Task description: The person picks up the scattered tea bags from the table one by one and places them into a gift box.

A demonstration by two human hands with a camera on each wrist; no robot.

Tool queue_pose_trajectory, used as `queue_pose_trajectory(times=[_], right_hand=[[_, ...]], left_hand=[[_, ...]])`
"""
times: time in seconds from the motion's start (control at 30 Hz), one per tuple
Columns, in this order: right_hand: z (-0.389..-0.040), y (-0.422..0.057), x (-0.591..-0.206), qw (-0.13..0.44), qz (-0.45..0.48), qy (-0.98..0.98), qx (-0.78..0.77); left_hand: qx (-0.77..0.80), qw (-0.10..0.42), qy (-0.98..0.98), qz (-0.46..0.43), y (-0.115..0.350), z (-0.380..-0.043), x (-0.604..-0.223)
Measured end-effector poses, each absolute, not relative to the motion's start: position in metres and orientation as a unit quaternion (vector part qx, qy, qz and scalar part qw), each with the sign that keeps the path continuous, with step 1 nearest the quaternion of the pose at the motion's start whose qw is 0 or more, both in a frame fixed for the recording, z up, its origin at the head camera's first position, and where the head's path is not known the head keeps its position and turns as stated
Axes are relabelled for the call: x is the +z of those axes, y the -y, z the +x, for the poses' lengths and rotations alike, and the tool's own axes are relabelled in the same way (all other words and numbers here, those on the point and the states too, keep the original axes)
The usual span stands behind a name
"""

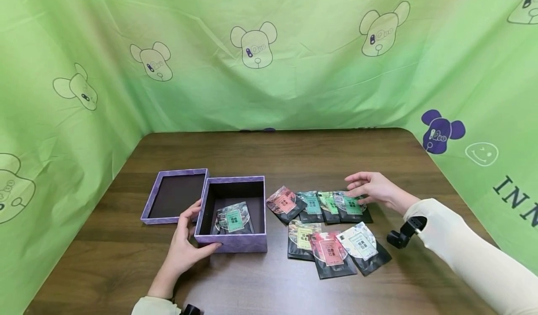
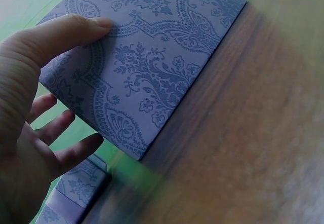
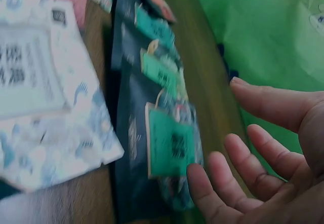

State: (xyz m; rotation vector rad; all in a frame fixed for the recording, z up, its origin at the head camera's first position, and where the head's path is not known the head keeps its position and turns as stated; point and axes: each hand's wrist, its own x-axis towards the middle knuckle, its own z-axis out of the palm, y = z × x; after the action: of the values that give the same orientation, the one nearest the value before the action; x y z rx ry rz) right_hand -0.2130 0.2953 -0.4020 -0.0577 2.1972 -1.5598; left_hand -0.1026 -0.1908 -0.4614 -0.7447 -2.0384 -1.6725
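A purple patterned box (image 1: 244,245) stands without its lid, tea sachets with a green label (image 1: 234,220) lying inside it. My left hand (image 1: 185,245) holds its front left corner, thumb flat on the front wall and fingers along the left side. In the left wrist view, the thumb (image 2: 76,34) presses the embossed wall. My right hand (image 1: 376,191) hovers over the right end of a back row of sachets, with nothing in its grasp. Its fingertips come right at the edge of the green-labelled sachet (image 3: 169,143), and the thumb stands apart from them.
The box lid (image 1: 176,198), dark inside up, lies left of the box. Nearer me lie a yellow-labelled sachet (image 1: 303,238), a red one (image 1: 332,254) and a white one (image 1: 361,245). A red-labelled sachet (image 1: 283,205) lies tilted beside the box. Green cloth (image 1: 269,95) hangs around the table.
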Motion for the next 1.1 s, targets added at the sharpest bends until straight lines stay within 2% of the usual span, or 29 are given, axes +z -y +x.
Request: queue_pose_trajectory(times=[0.33, 0.63, 0.87, 1.1], right_hand=[[-0.213, -0.306, -0.413, 0.205, -0.010, -0.840, -0.503], [-0.213, -0.300, -0.418, 0.201, -0.068, -0.887, -0.409], [-0.212, -0.298, -0.420, 0.159, -0.105, -0.919, -0.345], [-0.211, -0.299, -0.419, 0.120, -0.102, -0.927, -0.342]], left_hand=[[-0.596, 0.201, 0.730, -0.268, 0.190, -0.104, -0.459], [-0.597, 0.203, 0.728, -0.269, 0.190, -0.102, -0.459], [-0.597, 0.202, 0.729, -0.267, 0.190, -0.102, -0.460], [-0.598, 0.201, 0.729, -0.266, 0.191, -0.103, -0.461]])
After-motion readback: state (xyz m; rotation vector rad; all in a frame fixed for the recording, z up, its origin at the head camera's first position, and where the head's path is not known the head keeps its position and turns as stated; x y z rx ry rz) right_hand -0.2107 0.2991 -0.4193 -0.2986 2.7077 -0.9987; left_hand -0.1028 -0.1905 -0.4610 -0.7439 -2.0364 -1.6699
